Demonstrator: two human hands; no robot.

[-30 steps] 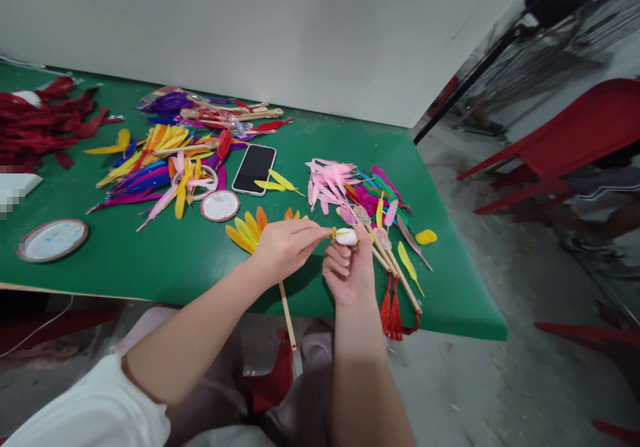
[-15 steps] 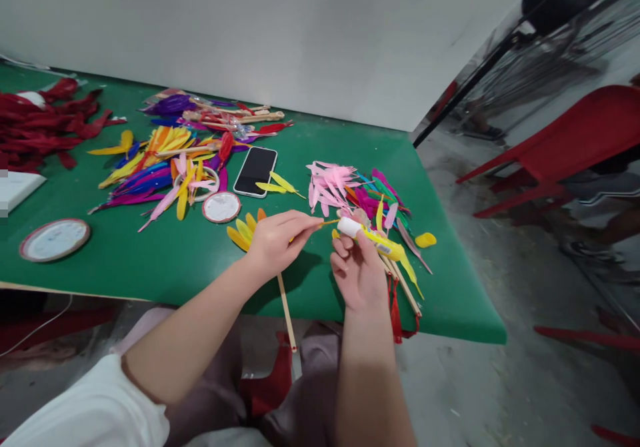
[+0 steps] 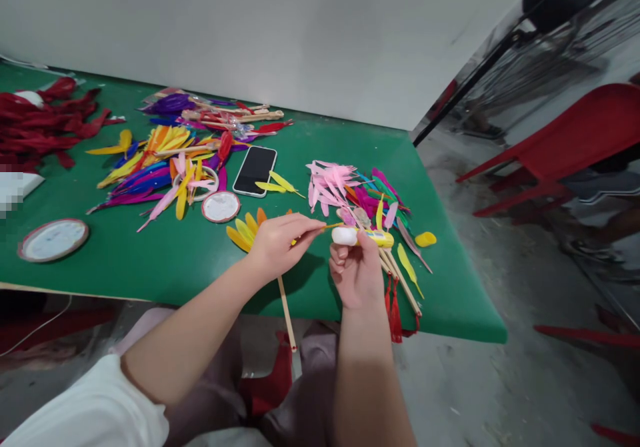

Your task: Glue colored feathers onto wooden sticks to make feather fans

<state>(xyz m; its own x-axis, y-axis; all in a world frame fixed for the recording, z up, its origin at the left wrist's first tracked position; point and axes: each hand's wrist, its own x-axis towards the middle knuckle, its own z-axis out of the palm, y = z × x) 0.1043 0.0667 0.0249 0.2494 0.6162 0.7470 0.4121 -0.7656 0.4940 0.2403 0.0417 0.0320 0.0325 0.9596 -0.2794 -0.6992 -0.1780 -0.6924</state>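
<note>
Hands (image 3: 275,244) (image 3: 357,273) hold feather (image 3: 332,225) and glue stick (image 3: 345,236) near the table edge (image 3: 450,330).

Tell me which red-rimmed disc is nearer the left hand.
The smaller disc, beside the phone's lower end; the larger disc lies farther left.

I get soft, fairly dim light that seems to fall from above. The wall (image 3: 210,40) reads dull grey, with a faint darker patch. A blurry shadow spreads over the table (image 3: 165,253) by the left hand (image 3: 280,247), and the right forearm (image 3: 370,380) darkens nearer me. The sleeve (image 3: 95,407) looks brightest. Rightward, I see the chair (image 3: 575,133) stretched and the floor (image 3: 450,393) smeared; coarse pixel blocks mask part of the left edge.
</note>
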